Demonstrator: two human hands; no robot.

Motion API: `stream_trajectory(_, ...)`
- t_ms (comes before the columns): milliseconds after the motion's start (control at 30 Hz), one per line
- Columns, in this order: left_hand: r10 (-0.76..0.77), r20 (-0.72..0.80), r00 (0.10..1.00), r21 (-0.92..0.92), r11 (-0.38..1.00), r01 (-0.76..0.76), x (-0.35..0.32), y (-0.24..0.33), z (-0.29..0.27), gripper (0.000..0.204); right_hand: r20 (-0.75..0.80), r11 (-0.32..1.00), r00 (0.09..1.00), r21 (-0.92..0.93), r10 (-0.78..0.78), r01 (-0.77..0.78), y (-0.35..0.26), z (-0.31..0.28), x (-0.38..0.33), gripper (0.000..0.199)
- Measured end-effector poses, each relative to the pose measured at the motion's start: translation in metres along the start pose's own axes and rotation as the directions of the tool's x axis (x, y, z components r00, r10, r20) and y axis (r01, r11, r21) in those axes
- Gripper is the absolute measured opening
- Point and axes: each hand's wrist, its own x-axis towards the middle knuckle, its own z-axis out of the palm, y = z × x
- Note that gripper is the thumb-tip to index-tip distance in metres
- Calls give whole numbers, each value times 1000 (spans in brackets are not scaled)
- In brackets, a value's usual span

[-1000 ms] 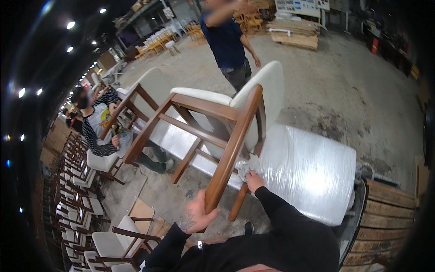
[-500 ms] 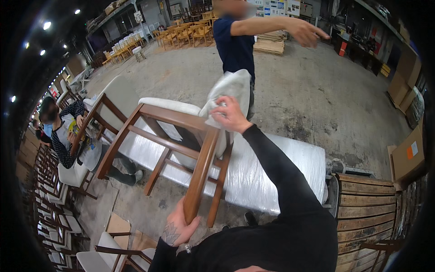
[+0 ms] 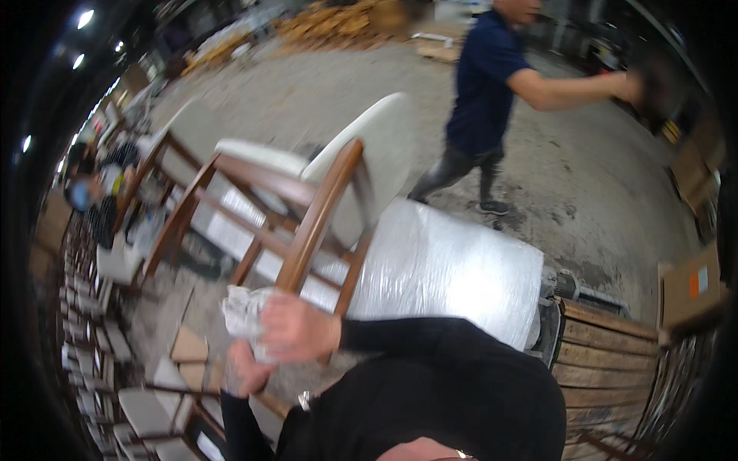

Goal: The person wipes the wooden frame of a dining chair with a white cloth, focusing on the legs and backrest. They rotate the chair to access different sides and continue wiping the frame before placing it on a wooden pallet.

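A dining chair with brown wooden legs point(image 3: 319, 219) and a pale upholstered back point(image 3: 388, 146) lies tipped over on a bench wrapped in clear film point(image 3: 453, 269). At the near end of its closest leg, my right hand point(image 3: 296, 326) is closed on a crumpled white cloth point(image 3: 244, 307). My left hand point(image 3: 247, 370) is just below, against the cloth's lower edge. Its fingers are blurred, so its grip is unclear. The leg's tip is hidden behind the cloth and my right hand.
A second tipped chair point(image 3: 184, 142) lies farther left, near a person in a dotted sleeve point(image 3: 96, 211). Another person in a navy shirt point(image 3: 484, 84) stands beyond the bench, arm stretched right. Wooden slats point(image 3: 607, 361) and a cardboard box point(image 3: 688, 288) are at right; several chairs crowd the left.
My right hand has come down from the chair's back to the near leg end with the cloth. My left hand has moved down and left. The navy-shirted person has moved right.
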Motion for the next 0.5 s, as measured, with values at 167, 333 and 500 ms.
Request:
stream_trajectory(167, -84, -79, 993, -73, 994, 79, -11, 1, -4, 110, -42, 944, 999, -329, -16, 1, 143, -97, 18, 8)
stream_trajectory(333, -153, -518, 842, -444, 889, -112, -15, -4, 3, 87, -143, 848, 958, -445, 249, -287, 185, -126, 28, 14)
stream_trajectory(500, -229, -755, 615, -506, 800, -323, -17, -23, 15, 77, -20, 985, 985, -25, 172, -173, 17, -10, 29, 17)
